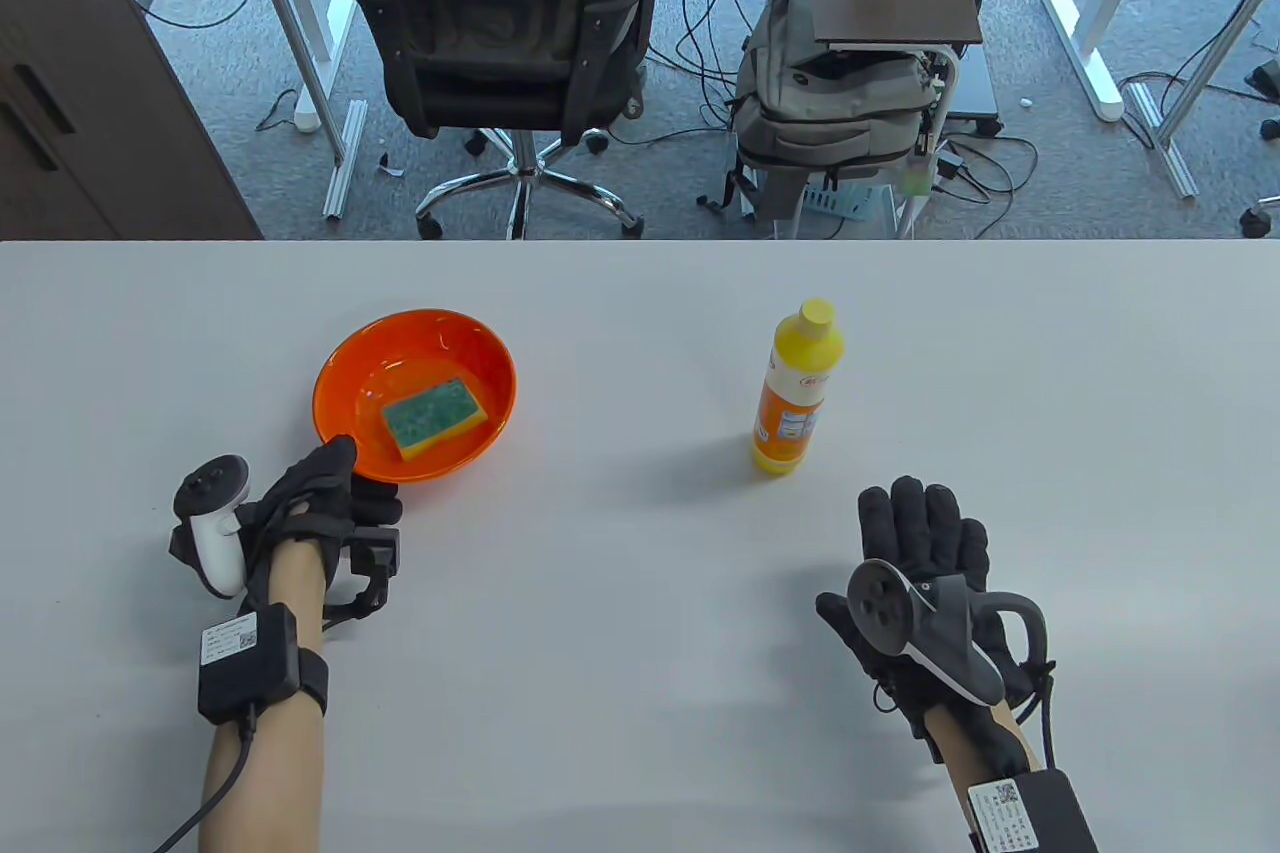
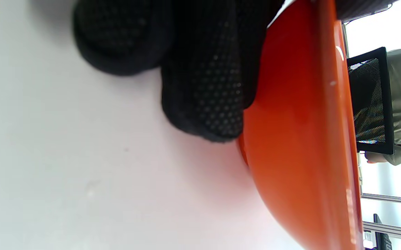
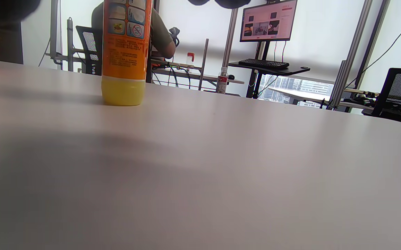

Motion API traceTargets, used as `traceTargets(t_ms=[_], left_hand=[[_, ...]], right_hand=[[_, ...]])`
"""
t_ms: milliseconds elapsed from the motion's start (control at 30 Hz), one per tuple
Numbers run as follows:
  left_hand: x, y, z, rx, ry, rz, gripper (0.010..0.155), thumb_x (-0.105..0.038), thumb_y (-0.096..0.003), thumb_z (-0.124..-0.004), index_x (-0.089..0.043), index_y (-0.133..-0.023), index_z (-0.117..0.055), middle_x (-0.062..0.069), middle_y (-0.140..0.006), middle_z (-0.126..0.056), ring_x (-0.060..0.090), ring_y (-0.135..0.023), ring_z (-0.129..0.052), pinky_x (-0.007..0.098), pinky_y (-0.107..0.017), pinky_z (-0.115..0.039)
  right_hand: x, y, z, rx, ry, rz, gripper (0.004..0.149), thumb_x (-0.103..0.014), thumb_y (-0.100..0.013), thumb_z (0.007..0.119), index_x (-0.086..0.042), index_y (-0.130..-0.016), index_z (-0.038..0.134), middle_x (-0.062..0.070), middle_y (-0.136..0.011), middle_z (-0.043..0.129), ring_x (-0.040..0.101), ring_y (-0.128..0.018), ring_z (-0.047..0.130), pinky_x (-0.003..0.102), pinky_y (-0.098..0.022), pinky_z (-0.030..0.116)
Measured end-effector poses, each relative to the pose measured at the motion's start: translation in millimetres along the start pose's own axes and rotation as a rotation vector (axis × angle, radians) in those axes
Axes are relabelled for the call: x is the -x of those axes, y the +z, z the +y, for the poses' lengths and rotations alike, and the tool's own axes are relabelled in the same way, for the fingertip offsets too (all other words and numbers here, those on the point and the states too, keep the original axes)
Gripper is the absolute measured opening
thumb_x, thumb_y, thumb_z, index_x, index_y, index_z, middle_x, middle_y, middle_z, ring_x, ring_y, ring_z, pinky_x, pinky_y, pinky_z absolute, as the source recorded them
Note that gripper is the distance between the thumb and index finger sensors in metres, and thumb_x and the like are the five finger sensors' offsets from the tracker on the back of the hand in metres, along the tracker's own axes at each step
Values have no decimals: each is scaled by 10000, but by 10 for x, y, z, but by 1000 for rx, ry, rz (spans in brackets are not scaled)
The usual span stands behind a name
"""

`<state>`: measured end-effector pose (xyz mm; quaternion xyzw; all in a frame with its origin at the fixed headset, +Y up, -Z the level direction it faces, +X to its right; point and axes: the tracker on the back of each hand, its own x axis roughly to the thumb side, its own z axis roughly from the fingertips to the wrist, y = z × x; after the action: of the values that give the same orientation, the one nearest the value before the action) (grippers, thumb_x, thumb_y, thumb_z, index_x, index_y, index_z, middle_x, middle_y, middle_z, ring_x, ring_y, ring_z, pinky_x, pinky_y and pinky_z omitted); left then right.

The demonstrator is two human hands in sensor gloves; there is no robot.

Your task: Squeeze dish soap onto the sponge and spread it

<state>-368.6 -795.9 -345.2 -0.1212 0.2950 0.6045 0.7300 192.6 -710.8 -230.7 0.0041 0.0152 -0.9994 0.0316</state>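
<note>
Orange bowl w/ sponge gripped by left hand; right hand flat, fingers spread, near soap bottle.

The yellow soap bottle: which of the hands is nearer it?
Right. The right hand lies flat just in front of the soap bottle, not touching; the left hand is at the orange bowl.

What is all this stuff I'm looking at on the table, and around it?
bowl: one, orange, left part of the table.
sponge: one, green over yellow, lying in the bowl.
soap bottle: one, yellow with orange label, upright, capped, right of centre.
table: one, white.
office chair: one, black, behind the table.
backpack: one, grey, on the floor.
left hand: black glove, touching the bowl's near rim.
right hand: black glove, fingers spread, near the bottle, not touching it.
</note>
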Motion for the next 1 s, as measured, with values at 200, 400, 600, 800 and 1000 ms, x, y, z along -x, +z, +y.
traceTargets(t_ms=[200,400,600,800,1000], left_hand=[[-42,-9,8,-32,-10,8,679,-497,-463,-674,-72,-992,-669,106,-578,-1048,190,-251,-1157,345,-226,-968],[-3,15,10,-76,10,23,647,-455,-444,-696,-36,-936,-732,100,-511,-1072,171,-183,-1164,320,-182,-977],[-40,133,21,-14,-67,-40,625,-443,-438,-708,-51,-922,-755,100,-488,-1081,172,-163,-1161,318,-171,-973],[-117,364,-135,109,-146,-132,616,-440,-432,-717,-48,-903,-775,98,-460,-1086,172,-138,-1158,319,-149,-971],[-154,612,-412,216,-219,-202,612,-439,-429,-719,-44,-893,-780,94,-444,-1086,169,-121,-1157,320,-138,-969]], right_hand=[[-6,-3,-1,-2,-3,-2,990,-718,-313,690,-292,-1063,204,66,-1167,219,388,-1087,323,577,-780,360],[4,-6,-14,4,-11,2,988,-718,-314,689,-293,-1063,206,65,-1167,221,388,-1088,321,578,-779,361],[20,-6,-36,12,-25,11,989,-718,-313,690,-293,-1064,207,65,-1168,221,387,-1088,323,578,-779,361],[40,-11,-37,6,-30,23,987,-716,-314,690,-293,-1064,209,67,-1168,224,388,-1087,324,580,-778,361],[53,-13,-40,-1,-34,30,986,-716,-314,689,-292,-1064,210,66,-1167,224,388,-1087,324,578,-778,361]])
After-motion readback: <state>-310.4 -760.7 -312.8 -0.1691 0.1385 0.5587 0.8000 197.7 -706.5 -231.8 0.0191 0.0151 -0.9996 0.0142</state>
